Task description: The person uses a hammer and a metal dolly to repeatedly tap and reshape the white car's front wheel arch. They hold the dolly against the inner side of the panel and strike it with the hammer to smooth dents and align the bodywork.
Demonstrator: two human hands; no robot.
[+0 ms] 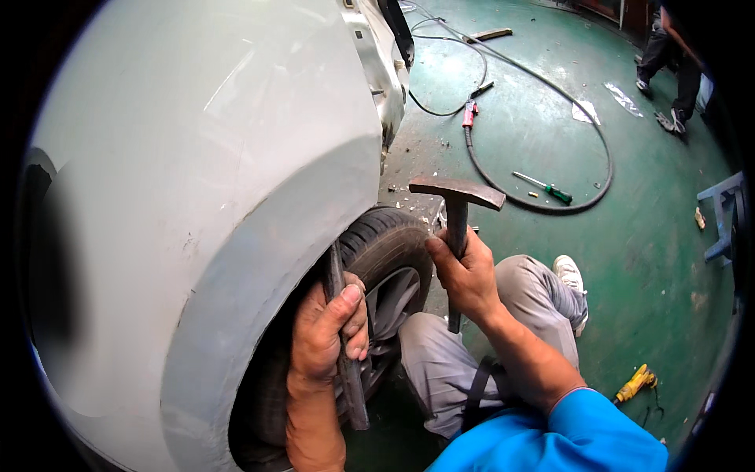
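My left hand (329, 326) is wrapped round a long dark metal bar (352, 393), whose upper end lies at the lip of the wheel arch of a light-coloured car panel (157, 126). The arch carries a duller, greyish band (236, 259) along its edge. Just behind the bar is the wheel (393, 252), its tyre and spoked rim partly hidden. To the right, my right hand (464, 275) grips the handle of a steel hammer (456, 189), its head raised above my fist, apart from the bar and panel.
My bent knees are beside the wheel. On the green floor (598, 299) lie a hose loop (605, 157) with a red torch (469, 118), a green-handled screwdriver (558, 193) and a yellow power tool (633, 381). A blue stool (720, 212) and another person's legs (680, 86) are rightward.
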